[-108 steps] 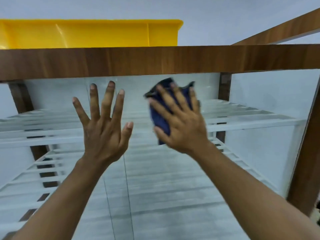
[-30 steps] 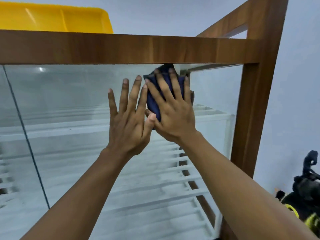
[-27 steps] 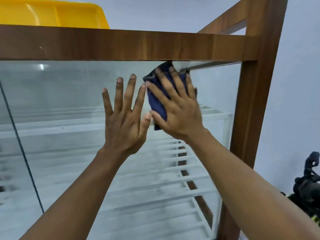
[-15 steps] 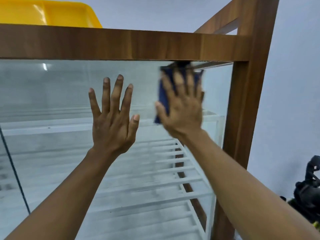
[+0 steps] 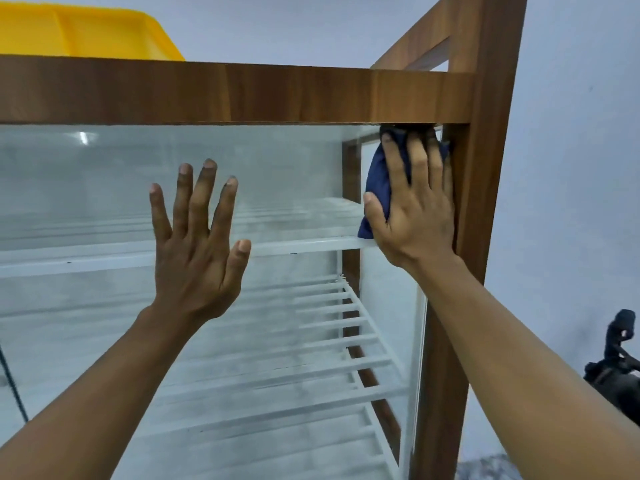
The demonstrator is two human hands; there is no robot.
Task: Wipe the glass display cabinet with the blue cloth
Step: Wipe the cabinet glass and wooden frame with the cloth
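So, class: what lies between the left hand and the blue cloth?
Only bare glass, in the head view; a white shelf shows through it. The left hand and cloth are apart.

Left hand (image 5: 199, 252) raised, fingers spread; right hand (image 5: 414, 206) flat, fingers straight.

Most of the blue cloth (image 5: 375, 188) lies hidden under the right hand (image 5: 415, 216); only its left edge and top corner show. The yellow tray (image 5: 86, 36) atop the cabinet (image 5: 242, 93) is cut off by the top and left edges. A dark object (image 5: 616, 372) at the right edge is too unclear to identify.
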